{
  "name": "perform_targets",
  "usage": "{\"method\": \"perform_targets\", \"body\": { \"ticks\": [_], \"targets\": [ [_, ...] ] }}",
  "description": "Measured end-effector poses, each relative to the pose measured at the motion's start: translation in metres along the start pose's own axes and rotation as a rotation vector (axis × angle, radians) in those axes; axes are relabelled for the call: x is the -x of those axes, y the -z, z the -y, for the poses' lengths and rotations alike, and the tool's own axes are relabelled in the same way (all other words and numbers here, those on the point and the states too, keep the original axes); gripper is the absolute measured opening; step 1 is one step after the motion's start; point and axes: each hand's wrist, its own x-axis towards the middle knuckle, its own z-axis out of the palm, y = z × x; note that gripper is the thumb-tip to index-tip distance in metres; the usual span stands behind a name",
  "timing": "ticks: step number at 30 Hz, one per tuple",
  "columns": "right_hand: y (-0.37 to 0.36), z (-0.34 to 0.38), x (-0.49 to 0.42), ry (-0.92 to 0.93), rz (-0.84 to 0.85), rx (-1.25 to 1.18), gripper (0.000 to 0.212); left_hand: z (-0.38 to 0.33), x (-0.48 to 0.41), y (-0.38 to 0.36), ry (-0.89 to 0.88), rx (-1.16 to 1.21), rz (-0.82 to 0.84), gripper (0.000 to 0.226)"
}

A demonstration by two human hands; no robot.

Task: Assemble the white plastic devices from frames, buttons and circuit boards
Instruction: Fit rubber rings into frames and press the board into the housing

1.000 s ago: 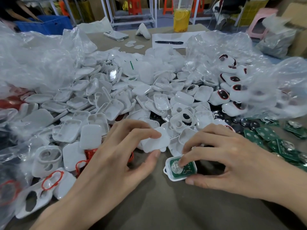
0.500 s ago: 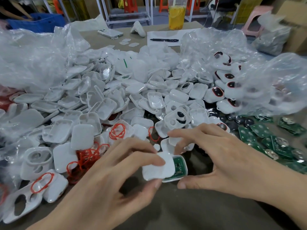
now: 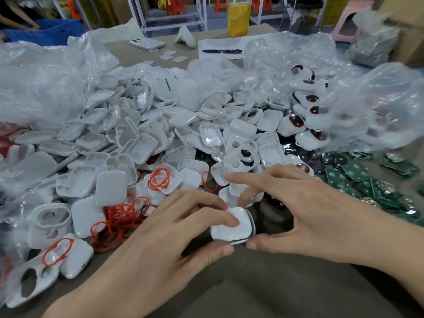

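I am holding the white device (image 3: 229,229) between both hands, low on the brown table (image 3: 275,285) and just in front of the heap of white shells (image 3: 137,138). My left hand (image 3: 160,246) is pinching it. The index fingertip (image 3: 231,221) is pressing down on the top of the cover, and the thumb is bracing the near edge. My right hand (image 3: 321,216) is gripping it from the other side: the thumb is pushing against the near right corner and a curled finger is touching the far edge. The right index finger is stretching out above, clear of the device. A thin green board edge (image 3: 253,224) is showing along the device's right side, under the cover — the two halves are not sitting flush there. A tangle of red rings (image 3: 121,216) is lying just beside my left hand. Loose circuit boards (image 3: 367,187) are spreading out beyond my right hand, and a clear bag (image 3: 378,106) of dark-buttoned white units is slumping behind them.
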Motion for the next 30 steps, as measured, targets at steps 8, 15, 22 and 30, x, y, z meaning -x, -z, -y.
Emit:
{"method": "perform_targets", "body": {
  "ticks": [8,15,22,30],
  "targets": [
    [-0.0014,-0.0019,-0.0004,0.016,0.001,0.012,0.079,-0.0005,-0.0019,-0.0017,0.009,-0.003,0.041,0.027],
    [-0.0018,-0.0033,-0.0003,0.051,-0.012,0.011,0.064,-0.001,-0.0027,-0.0029,0.001,-0.049,0.068,0.024],
    [-0.0022,-0.0038,0.0003,0.103,-0.049,0.026,0.033,-0.0025,-0.0043,-0.005,-0.028,-0.087,0.018,0.021],
    [-0.0002,-0.008,-0.0004,0.105,-0.042,-0.05,0.026,-0.0054,-0.0055,-0.0055,-0.044,-0.116,-0.016,0.017]
  ]
}}
